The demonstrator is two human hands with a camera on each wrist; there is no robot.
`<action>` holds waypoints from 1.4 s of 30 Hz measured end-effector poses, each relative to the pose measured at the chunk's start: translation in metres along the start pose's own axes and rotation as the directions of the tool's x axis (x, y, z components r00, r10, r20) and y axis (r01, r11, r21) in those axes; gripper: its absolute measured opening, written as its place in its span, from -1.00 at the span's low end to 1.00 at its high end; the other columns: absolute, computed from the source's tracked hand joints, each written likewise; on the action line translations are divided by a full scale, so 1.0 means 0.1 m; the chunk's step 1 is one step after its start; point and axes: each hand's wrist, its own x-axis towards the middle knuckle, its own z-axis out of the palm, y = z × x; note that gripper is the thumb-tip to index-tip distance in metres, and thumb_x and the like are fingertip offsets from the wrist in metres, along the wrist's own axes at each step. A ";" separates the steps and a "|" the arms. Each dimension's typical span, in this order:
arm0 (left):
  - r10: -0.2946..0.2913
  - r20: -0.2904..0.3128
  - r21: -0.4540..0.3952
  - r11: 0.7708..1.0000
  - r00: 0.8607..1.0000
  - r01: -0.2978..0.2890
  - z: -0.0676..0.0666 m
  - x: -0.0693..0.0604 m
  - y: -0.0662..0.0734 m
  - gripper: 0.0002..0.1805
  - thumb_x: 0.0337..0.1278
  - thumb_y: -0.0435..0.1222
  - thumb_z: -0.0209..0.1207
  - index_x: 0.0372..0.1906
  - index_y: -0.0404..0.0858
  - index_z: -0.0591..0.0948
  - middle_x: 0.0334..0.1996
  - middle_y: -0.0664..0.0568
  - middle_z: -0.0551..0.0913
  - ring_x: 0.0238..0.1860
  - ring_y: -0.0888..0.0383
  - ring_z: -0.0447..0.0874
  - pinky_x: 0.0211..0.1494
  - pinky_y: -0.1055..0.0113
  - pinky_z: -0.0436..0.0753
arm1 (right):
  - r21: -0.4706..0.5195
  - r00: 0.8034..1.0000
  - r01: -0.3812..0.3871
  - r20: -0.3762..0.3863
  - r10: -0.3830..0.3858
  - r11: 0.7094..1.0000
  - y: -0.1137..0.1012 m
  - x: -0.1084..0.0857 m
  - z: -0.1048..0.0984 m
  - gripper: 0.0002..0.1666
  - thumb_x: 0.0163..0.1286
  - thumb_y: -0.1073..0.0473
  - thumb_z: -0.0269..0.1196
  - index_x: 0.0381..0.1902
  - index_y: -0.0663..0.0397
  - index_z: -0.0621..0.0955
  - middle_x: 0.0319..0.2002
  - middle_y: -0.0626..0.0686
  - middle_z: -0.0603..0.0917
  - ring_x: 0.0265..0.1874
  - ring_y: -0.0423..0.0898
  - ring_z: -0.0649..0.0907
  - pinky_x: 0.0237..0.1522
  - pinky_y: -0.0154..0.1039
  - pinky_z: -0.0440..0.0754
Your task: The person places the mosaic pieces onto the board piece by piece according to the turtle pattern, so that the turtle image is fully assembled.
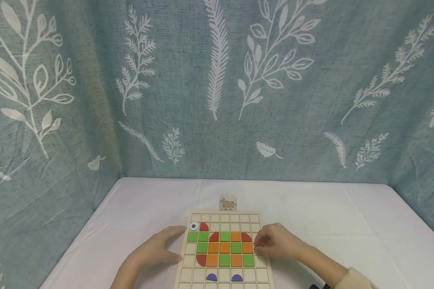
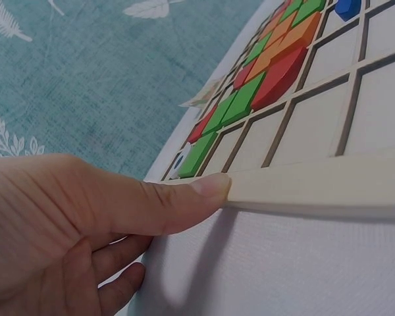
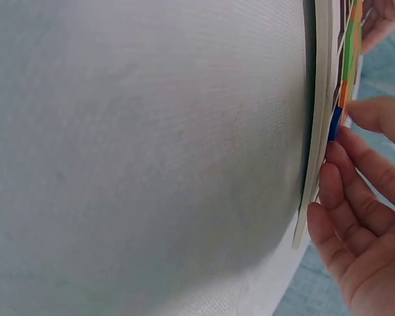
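A wooden grid board (image 1: 187, 275) lies on the table, with green, orange and red pieces set in its cells. A white round eye piece (image 1: 194, 226) sits near its upper left, beside a red quarter-round piece (image 1: 204, 226). Two blue half-round pieces (image 1: 236, 277) lie in a lower row. My left hand (image 1: 155, 249) is at the board's left side, its thumb (image 2: 207, 187) touching the wooden rim and its other fingers loosely extended. At the right side, my right hand (image 1: 276, 241) pinches a small blue piece (image 3: 334, 125) between thumb and index finger, beside an orange tile. Its shape is mostly hidden.
A small picture card (image 1: 228, 203) with a gridded pattern stands or lies just behind the board. The white-covered table (image 1: 322, 216) extends to both sides, and a leaf-patterned blue-green curtain (image 1: 188, 100) hangs behind it.
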 end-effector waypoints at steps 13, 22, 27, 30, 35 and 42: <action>0.023 0.004 0.003 1.000 1.000 -0.024 0.00 0.01 -0.01 -0.14 -0.52 -0.28 0.45 0.18 -0.23 0.46 0.23 -0.19 0.40 0.30 -0.24 0.22 0.30 -0.21 0.23 | 0.022 1.000 -0.011 -0.024 0.012 1.000 -0.01 -0.03 0.02 -0.95 0.07 0.26 0.34 -0.44 0.04 0.67 -0.46 -0.20 0.64 -0.48 -0.40 0.52 -0.43 -0.47 0.57; 0.014 0.003 -0.001 1.000 1.000 -0.014 0.01 -0.01 0.00 -0.15 -0.53 -0.30 0.44 0.18 -0.22 0.47 0.22 -0.19 0.41 0.30 -0.25 0.21 0.31 -0.22 0.20 | 0.034 0.997 -0.026 -0.067 0.028 0.999 -0.01 -0.03 0.07 -0.94 0.05 0.29 0.33 -0.46 0.06 0.66 -0.49 -0.20 0.62 -0.51 -0.40 0.50 -0.46 -0.48 0.56; 0.009 0.002 -0.001 1.000 1.000 -0.009 0.01 0.00 -0.01 -0.15 -0.53 -0.31 0.45 0.18 -0.22 0.47 0.23 -0.18 0.41 0.30 -0.23 0.22 0.31 -0.21 0.21 | 0.025 0.996 -0.034 -0.083 0.036 0.999 -0.01 -0.04 0.08 -0.93 0.04 0.29 0.33 -0.44 0.06 0.66 -0.47 -0.18 0.64 -0.49 -0.39 0.51 -0.43 -0.47 0.58; 0.014 0.007 0.003 1.000 1.000 -0.014 0.01 0.01 -0.02 -0.15 -0.52 -0.31 0.45 0.18 -0.22 0.47 0.22 -0.18 0.41 0.30 -0.24 0.22 0.31 -0.21 0.22 | 0.039 0.996 -0.040 -0.082 0.043 0.998 -0.01 -0.05 0.08 -0.93 0.06 0.27 0.34 -0.43 0.07 0.66 -0.45 -0.16 0.65 -0.46 -0.38 0.55 -0.39 -0.47 0.60; 0.022 0.015 0.003 1.000 1.000 -0.022 0.02 0.02 -0.03 -0.15 -0.52 -0.31 0.45 0.18 -0.23 0.47 0.22 -0.19 0.41 0.30 -0.24 0.21 0.31 -0.21 0.21 | 0.031 0.993 -0.055 -0.102 0.058 0.998 -0.03 -0.07 0.09 -0.89 0.08 0.17 0.36 -0.41 0.07 0.68 -0.43 -0.15 0.66 -0.44 -0.36 0.57 -0.38 -0.46 0.61; 0.023 0.020 0.000 1.000 1.000 -0.023 0.03 0.04 -0.04 -0.15 -0.52 -0.29 0.45 0.18 -0.22 0.47 0.22 -0.18 0.41 0.30 -0.24 0.22 0.31 -0.21 0.21 | -0.001 0.972 -0.093 -0.215 0.090 0.996 -0.03 -0.12 -0.04 -0.76 0.28 0.05 0.20 -0.35 0.07 0.70 -0.41 -0.14 0.69 -0.39 -0.29 0.62 -0.29 -0.39 0.64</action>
